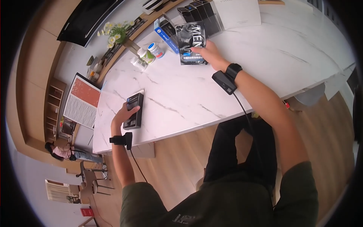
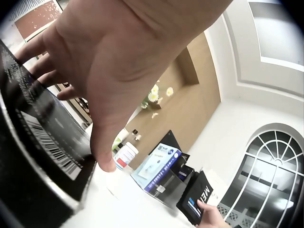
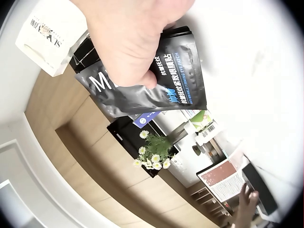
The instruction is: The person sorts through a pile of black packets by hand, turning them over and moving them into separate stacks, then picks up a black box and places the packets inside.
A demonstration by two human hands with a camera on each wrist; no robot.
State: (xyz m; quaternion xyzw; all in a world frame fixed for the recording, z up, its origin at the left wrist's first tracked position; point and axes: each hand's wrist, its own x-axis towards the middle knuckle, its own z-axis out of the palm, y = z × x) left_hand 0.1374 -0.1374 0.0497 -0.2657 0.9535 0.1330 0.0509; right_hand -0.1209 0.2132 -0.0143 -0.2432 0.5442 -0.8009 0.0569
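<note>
Fingers of your left hand (image 1: pixel 123 115) are lying straight on the black box (image 1: pixel 134 111), which is sitting flat on the marble table (image 1: pixel 181 98) near its front edge; the thumb is pressing the box's near side, so that hand is touching rather than clasping. Farther across the table, your right hand (image 1: pixel 207 53) is pinching the black pouch (image 1: pixel 191 42) between thumb and fingers, holding it by its lower edge. Just beyond the pouch a blue box (image 1: pixel 165 32) is standing, with two small bottles (image 1: pixel 150 53) to its left and white flowers (image 1: pixel 113 34) behind them.
</note>
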